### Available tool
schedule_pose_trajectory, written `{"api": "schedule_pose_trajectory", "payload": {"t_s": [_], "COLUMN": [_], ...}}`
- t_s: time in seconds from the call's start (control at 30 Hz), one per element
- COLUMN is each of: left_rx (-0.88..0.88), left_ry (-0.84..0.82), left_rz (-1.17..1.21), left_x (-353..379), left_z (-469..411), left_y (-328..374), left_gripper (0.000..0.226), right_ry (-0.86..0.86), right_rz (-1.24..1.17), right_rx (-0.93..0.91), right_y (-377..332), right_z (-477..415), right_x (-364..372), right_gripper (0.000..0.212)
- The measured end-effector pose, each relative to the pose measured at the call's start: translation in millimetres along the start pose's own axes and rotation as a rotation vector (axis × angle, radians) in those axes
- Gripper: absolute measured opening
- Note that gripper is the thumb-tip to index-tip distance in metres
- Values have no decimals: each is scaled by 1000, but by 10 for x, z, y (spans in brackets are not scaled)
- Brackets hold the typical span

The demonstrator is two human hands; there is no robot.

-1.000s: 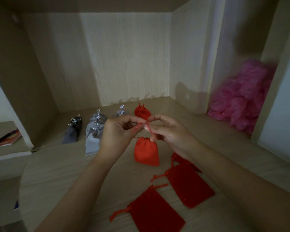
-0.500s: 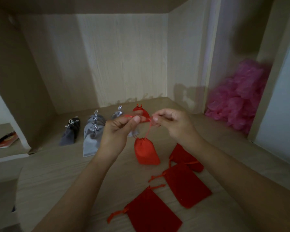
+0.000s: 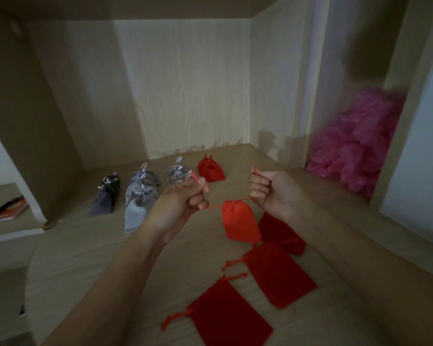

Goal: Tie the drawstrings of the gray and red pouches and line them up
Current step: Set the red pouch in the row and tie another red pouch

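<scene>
Each grip is closed on one end of a red drawstring [image 3: 214, 207]: the left hand [image 3: 183, 201] has its fingers curled round the left end, with a short tail sticking up past the thumb, and the right hand [image 3: 268, 188] is fisted on the right end, a bit of cord showing above its knuckles. The two hands are held apart at about the same height, knuckles facing each other, and the cord runs taut between them. From its middle hangs the red pouch [image 3: 239, 222], its mouth gathered shut. Whether its bottom touches the counter [image 3: 85, 258] cannot be told. Just beside and below it three more red pouches lie flat and untied on the wood: one [image 3: 281, 232] partly hidden behind the hanging pouch, one [image 3: 278, 273] in front of that, and the nearest [image 3: 229, 318] between the forearms. Farther back a row stands near the rear wall: a tied red pouch [image 3: 210, 169], then to its left a gray pouch [image 3: 176, 173] partly covered by the left hand, two light gray pouches [image 3: 139, 203] one behind the other, and a dark gray pouch [image 3: 106, 196], all with silvery cords. A heap of pink plastic [image 3: 355, 151] fills the niche to the right. On a lower shelf at far left lies a booklet [image 3: 8, 209], its print too blurred to read. Both forearms reach in from the bottom edge, bare to the wrist.
</scene>
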State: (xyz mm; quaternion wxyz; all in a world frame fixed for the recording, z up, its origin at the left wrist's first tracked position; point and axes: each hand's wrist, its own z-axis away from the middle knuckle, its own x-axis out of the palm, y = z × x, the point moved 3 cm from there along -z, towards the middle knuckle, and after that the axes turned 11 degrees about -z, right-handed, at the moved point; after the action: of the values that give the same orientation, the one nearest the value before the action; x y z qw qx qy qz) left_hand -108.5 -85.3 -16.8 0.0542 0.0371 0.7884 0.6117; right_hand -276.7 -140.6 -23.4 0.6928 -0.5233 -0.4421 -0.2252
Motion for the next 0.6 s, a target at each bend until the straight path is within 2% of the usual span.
{"api": "schedule_pose_trajectory", "payload": {"t_s": [0.13,0.3,0.4,0.5,0.6], "left_rx": [-124,-168,-214,-197,-156], "left_ry": [-41,-55,-114,-186,-289], "left_rz": [-47,-104,-173,-357,-504], "left_x": [7,-10,-18,2,22], "left_z": [2,-12,-13,1,35], "left_y": [-44,-90,-187,-221,-186], "left_gripper": [21,23,25,19,14], "right_ry": [13,-30,-96,-183,-273], "right_rz": [86,198,383,536,840], "right_rx": [-64,-94,-137,-144,-195], "right_y": [-110,-98,-80,-73,-60], "right_z": [-10,-9,1,58,158], "right_x": [-82,-44,-5,59,128], "right_gripper": [34,35,31,26,23]}}
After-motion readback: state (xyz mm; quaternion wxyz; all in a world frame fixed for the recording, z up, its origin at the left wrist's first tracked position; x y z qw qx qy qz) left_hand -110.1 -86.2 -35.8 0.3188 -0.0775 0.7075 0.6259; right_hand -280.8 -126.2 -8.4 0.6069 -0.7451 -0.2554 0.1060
